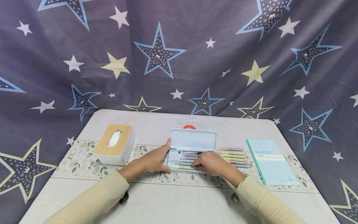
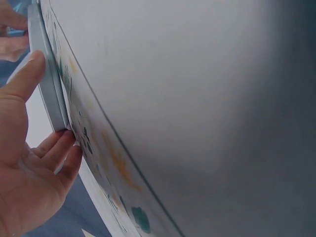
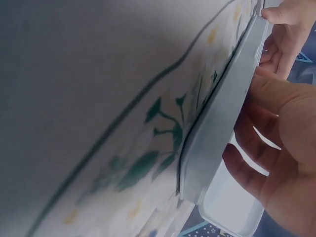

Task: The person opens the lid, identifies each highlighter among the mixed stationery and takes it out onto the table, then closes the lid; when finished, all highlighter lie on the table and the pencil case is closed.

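A pale blue pencil case (image 1: 193, 140) lies with its lid raised, holding several dark pens and, near the front, a blue pen (image 1: 179, 163) and a yellow-green highlighter (image 1: 181, 167). My left hand (image 1: 156, 158) grips the left end of the case. In the left wrist view its thumb presses the front wall (image 2: 47, 94) while the other fingers curl about the corner. Over the front rim reaches my right hand (image 1: 211, 163), its bent fingertips down among the pens, pinching the right end of the blue pen. The right wrist view hides those fingertips behind the case wall (image 3: 217, 118).
Several pens and highlighters (image 1: 233, 157) lie right of the case, beside a light blue notebook (image 1: 275, 166). A tissue box (image 1: 114, 143) with a wooden top stands at the left. Behind the lid a red round object (image 1: 189, 127) shows. A star-patterned curtain hangs behind the table.
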{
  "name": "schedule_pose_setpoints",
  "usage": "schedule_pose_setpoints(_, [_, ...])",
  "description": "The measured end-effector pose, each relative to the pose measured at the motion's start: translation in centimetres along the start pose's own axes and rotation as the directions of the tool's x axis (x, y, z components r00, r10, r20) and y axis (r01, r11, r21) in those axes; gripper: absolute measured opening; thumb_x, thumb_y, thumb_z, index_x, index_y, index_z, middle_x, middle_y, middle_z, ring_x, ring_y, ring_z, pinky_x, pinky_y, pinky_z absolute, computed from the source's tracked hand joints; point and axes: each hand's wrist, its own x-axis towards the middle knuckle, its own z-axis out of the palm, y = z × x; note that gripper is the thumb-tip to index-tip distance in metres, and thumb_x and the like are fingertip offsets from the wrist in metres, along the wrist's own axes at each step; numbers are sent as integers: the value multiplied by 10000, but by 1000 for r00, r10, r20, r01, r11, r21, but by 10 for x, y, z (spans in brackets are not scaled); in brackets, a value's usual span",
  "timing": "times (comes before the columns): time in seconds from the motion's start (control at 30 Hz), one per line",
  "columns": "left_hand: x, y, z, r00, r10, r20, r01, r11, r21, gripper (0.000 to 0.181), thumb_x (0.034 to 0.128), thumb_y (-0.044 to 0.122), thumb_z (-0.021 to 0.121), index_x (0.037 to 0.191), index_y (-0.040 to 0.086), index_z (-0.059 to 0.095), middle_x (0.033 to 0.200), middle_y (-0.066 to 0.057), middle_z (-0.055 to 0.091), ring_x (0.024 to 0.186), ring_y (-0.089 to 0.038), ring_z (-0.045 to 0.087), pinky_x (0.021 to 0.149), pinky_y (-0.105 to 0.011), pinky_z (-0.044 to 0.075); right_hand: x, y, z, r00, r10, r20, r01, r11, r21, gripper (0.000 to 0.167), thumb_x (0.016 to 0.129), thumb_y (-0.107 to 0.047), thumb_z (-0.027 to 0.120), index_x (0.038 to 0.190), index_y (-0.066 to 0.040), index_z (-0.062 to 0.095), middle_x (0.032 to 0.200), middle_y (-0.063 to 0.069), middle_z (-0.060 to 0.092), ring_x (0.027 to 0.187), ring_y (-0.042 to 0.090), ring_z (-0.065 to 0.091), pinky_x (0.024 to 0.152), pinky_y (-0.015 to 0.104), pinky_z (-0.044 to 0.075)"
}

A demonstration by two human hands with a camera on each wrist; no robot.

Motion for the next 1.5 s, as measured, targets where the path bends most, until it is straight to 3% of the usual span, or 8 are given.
schedule_pose_setpoints(0.4, [0, 1, 0, 1000, -5, 7, 5, 1000, 12, 1322, 810, 529, 819, 1624, 36, -98, 1601, -108, 413, 1516, -270, 355, 1233, -453, 316, 5, -5, -3, 999, 15, 45, -12, 998, -60, 218, 885, -176, 801, 1046, -321, 821, 857, -113, 787, 626, -18, 612, 497, 152, 402])
schedule_pose_setpoints(0.57, [1, 0, 1, 1000, -9, 2, 9, 1000, 13, 1330, 803, 537, 820, 1623, 32, -98, 1591, -101, 424, 1504, -266, 374, 1235, -448, 316, 8, -4, -6, 997, 15, 72, -14, 1000, -20, 224, 903, -142, 776, 1056, -300, 818, 816, -117, 762, 585, -48, 481, 501, 146, 340])
schedule_pose_setpoints(0.7, [1, 0, 1, 1000, 4, 3, -4, 1000, 11, 1324, 809, 531, 817, 1622, 23, -96, 1582, -105, 431, 1492, -269, 393, 1226, -450, 328, 8, -1, -10, 997, 26, 77, -29, 999, 29, 252, 889, -98, 747, 1051, -280, 814, 672, -139, 636, 577, -15, 364, 512, 164, 286])
schedule_pose_setpoints(0.93, [1, 1, 0, 1000, 6, 0, -6, 1000, 9, 1319, 810, 520, 822, 1623, 17, -86, 1586, -118, 427, 1499, -280, 383, 1226, -457, 327, 2, 2, -14, 997, -2, 76, 3, 1000, -9, 269, 849, -57, 721, 982, -272, 813, 645, -140, 549, 599, -1, 348, 522, 164, 275])
schedule_pose_setpoints(1.07, [0, 1, 0, 1000, 3, 1, -3, 1000, 5, 1315, 812, 508, 825, 1623, 15, -86, 1590, -120, 422, 1500, -281, 381, 1230, -456, 321, -1, 5, -12, 999, -34, 33, 35, 998, -50, 253, 814, -52, 725, 887, -285, 789, 631, -136, 535, 608, 10, 344, 535, 164, 266])
schedule_pose_setpoints(1.27, [1, 1, 1, 1000, 9, -2, -9, 1000, -3, 1308, 817, 494, 827, 1621, 8, -84, 1589, -122, 421, 1501, -281, 380, 1233, -456, 316, -9, 13, -9, 997, -41, -68, 39, 999, -20, 267, 793, -58, 775, 949, -267, 832, 677, -136, 622, 625, -14, 392, 539, 139, 285])
schedule_pose_setpoints(1.5, [1, 1, 0, 1000, 10, -8, -10, 1000, 7, 1311, 814, 498, 828, 1620, 2, -80, 1591, -126, 421, 1507, -287, 369, 1233, -458, 315, -21, 25, -13, 983, -65, -170, 61, 998, -27, 202, 806, -70, 788, 870, -260, 808, 646, -123, 576, 629, -12, 401, 587, 152, 342])
